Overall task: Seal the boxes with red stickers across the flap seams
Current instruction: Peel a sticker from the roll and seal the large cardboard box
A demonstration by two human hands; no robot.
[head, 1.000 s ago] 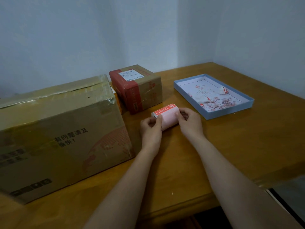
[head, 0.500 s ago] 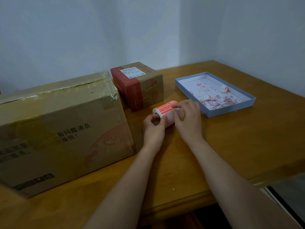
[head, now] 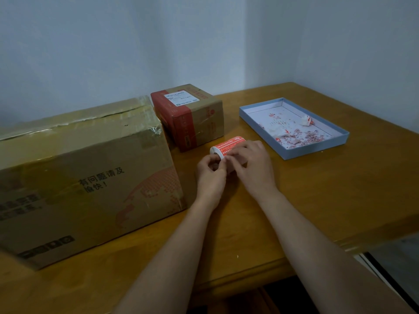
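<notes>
1. Head view, centre: sticker roll [head: 227, 148] lay on its side on the wooden surface [head: 317, 189], just beside the small box, near the middle of the frame.
2. Left hand [head: 210, 175] had its fingers curled at the roll's near left end, thumb and forefinger apparently pinching at the edge of the top red sticker; the exact contact was too small to make out.
3. Right hand [head: 251, 164] rested over the roll's right part with fingers curled round it, steadying it.
4. At about 9 o'clock from the hands stood the large box [head: 86, 177], its top seam covered only in clear tape, no red sticker visible on it.
5. At about 11 o'clock sat the small box [head: 192, 116], touching the large one; it carried a red band and a white label, but whether that band was one of these stickers I could not tell.
6. At about 2 o'clock lay a shallow blue tray [head: 317, 152] holding crumpled backing scraps with red bits.
7. Judgement: the task looked early. A sticker was apparently being peeled, and sealing the large box's seam at least seemed left to do.
</notes>
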